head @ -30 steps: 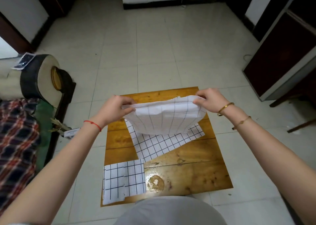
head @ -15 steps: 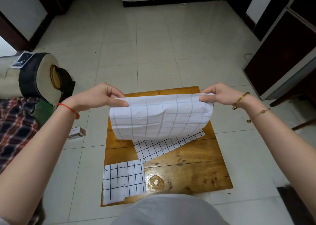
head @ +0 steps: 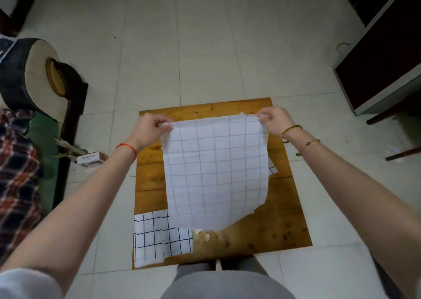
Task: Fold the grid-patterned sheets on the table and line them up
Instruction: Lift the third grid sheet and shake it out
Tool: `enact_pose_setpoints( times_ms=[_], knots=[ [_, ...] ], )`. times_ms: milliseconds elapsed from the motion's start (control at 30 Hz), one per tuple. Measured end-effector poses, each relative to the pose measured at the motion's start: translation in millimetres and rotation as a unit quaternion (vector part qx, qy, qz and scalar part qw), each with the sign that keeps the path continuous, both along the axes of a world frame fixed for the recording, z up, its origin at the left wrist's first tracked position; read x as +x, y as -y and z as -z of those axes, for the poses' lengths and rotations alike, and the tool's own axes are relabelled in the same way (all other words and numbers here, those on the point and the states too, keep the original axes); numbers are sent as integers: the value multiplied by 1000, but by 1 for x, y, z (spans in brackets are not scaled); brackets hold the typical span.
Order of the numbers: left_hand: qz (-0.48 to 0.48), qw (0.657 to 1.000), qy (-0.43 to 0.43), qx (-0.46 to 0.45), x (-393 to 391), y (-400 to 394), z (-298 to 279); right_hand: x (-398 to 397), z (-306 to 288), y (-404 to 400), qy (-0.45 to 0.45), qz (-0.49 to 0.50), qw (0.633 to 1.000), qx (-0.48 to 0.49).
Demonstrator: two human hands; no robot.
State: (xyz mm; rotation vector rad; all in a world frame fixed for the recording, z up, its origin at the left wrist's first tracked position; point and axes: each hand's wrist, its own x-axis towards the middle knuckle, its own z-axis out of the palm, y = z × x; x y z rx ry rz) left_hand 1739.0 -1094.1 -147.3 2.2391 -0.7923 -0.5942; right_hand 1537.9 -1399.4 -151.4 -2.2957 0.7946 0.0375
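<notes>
Your left hand (head: 149,129) and right hand (head: 274,122) pinch the top corners of a grid sheet (head: 216,173), hanging it above the table (head: 273,226); a folded sheet (head: 157,239) lies at its near-left corner.

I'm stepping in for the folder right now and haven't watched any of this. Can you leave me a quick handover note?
Left hand pinches the top left corner of the held grid sheet; right hand pinches its top right corner. The sheet hangs open over the wooden table, unfolded.
Done: one folded grid sheet lies at the table's near left corner.
Another sheet's corner peeks out behind the held one.
Left: fold the held sheet, fold the one beneath, line all up.
</notes>
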Motion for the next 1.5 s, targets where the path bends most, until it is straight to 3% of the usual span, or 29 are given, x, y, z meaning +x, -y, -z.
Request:
enact_pose_setpoints(
  times_ms=[233,533,867,1233,1367,1500],
  knots=[
    [-29,999,19,-1,3,8,53,14,44,2,-10,29,999,-23],
    [-8,1000,2,24,-10,-1,81,2,79,-4,-16,-45,998,-32],
    [-10,994,-69,83,-75,-36,150,-52,146,-38,-150,-132,979,-40],
    [-29,989,-62,133,-130,-58,227,-85,220,-74,-266,-178,946,-54],
    [-50,990,-49,121,-121,-51,246,-68,231,-84,-211,-165,961,-70],
    [-40,993,27,109,-97,-33,266,-22,242,-98,-112,-198,969,-92]
  ],
)
